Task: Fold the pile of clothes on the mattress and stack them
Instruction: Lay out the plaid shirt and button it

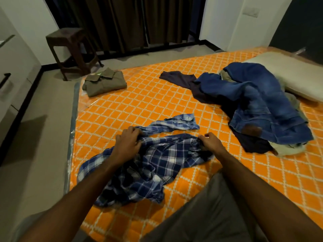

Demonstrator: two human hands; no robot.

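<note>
A crumpled blue plaid shirt [153, 159] lies on the orange patterned mattress [139, 105] in front of me. My left hand [128, 142] grips the shirt's cloth near its upper left part. My right hand [212, 142] pinches the cloth at the shirt's upper right edge. One sleeve stretches away past my hands. A folded olive shirt [104, 82] sits at the mattress's far left corner. A loose pile with blue jeans [258, 103] and dark garments [181, 79] lies to the right.
A pale pillow [293, 79] lies at the far right behind the pile. A dark wooden stool [73, 48] stands on the floor beyond the mattress, before dark curtains [132, 21]. My knee in grey trousers [218, 206] rests on the mattress's near edge.
</note>
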